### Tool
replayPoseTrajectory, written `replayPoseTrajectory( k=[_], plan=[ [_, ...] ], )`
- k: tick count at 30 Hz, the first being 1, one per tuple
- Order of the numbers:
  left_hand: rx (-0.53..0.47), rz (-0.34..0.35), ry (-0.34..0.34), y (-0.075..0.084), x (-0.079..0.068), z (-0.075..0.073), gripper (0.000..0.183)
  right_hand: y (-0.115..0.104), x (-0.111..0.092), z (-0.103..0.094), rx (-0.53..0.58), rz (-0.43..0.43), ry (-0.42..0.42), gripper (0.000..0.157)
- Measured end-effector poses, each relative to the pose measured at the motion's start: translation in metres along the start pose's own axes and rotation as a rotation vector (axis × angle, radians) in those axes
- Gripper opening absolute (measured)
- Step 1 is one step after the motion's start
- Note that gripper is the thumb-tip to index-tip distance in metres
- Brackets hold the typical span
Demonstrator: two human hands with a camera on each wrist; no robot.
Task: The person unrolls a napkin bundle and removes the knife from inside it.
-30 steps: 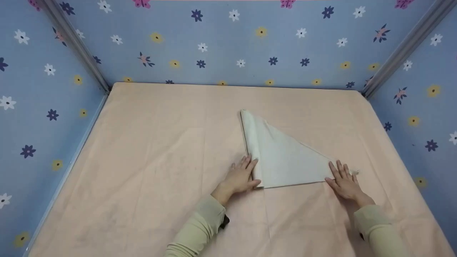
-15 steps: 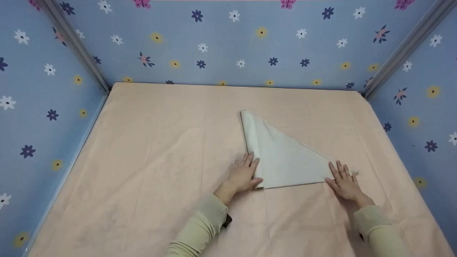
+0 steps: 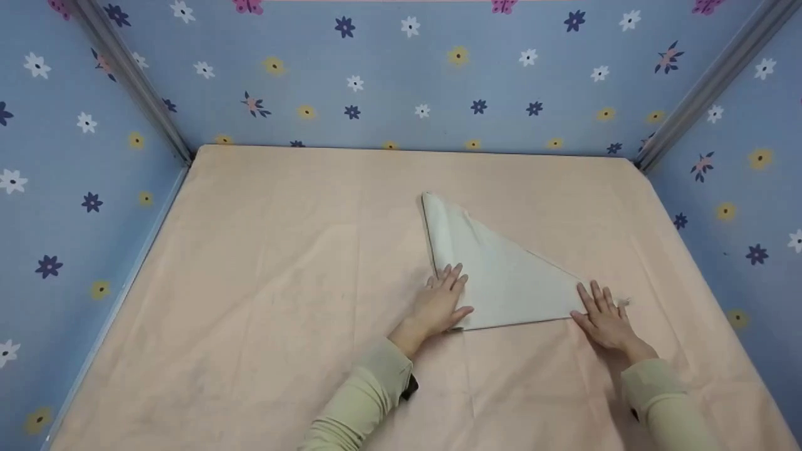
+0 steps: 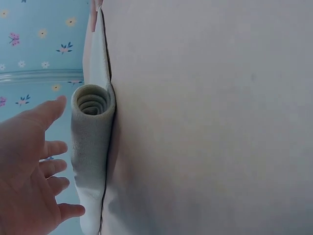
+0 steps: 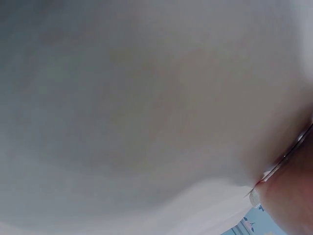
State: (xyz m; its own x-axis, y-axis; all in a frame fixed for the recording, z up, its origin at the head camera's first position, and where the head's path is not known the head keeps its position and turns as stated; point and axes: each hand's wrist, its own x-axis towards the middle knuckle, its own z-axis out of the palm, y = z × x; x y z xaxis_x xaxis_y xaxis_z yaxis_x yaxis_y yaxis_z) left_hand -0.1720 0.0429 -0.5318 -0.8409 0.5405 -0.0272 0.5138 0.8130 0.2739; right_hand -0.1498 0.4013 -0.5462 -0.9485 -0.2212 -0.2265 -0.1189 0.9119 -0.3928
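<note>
A pale grey-green cloth (image 3: 510, 275) lies on the table, its left side wound into a roll (image 3: 438, 235). Seen end-on in the left wrist view, the roll (image 4: 90, 142) shows a spiral of several layers. My left hand (image 3: 442, 304) is over the near end of the roll with fingers spread; in the left wrist view the left hand (image 4: 34, 166) looks slightly above it, and I cannot tell whether it touches. My right hand (image 3: 604, 319) rests flat on the cloth's narrow right end, fingers spread. The right wrist view is blurred, with part of the right hand (image 5: 291, 186) at its edge.
A peach cover (image 3: 282, 282) with faint creases spreads over the table. Blue flowered panels (image 3: 401, 75) stand at the back and both sides, with grey corner posts (image 3: 708, 81). A small frayed tuft (image 3: 624, 302) pokes out beyond my right fingers.
My left hand has slid to the right and slightly away from me, further over the roll. The right hand and the cloth have stayed in place.
</note>
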Motion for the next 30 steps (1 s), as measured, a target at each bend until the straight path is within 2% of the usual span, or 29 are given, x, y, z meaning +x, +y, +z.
replayPoseTrajectory(
  k=[16, 23, 30],
  plan=[
    [0.001, 0.008, 0.014, 0.008, 0.013, 0.012, 0.065, 0.002, 0.000, 0.001, -0.007, -0.001, 0.007, 0.065],
    [0.028, -0.010, -0.031, 0.007, 0.013, 0.014, 0.068, 0.001, 0.001, 0.000, -0.013, 0.008, 0.007, 0.065],
    [0.006, -0.017, -0.044, 0.006, 0.011, 0.012, 0.070, 0.001, 0.000, 0.000, -0.005, 0.008, 0.001, 0.064]
  ],
)
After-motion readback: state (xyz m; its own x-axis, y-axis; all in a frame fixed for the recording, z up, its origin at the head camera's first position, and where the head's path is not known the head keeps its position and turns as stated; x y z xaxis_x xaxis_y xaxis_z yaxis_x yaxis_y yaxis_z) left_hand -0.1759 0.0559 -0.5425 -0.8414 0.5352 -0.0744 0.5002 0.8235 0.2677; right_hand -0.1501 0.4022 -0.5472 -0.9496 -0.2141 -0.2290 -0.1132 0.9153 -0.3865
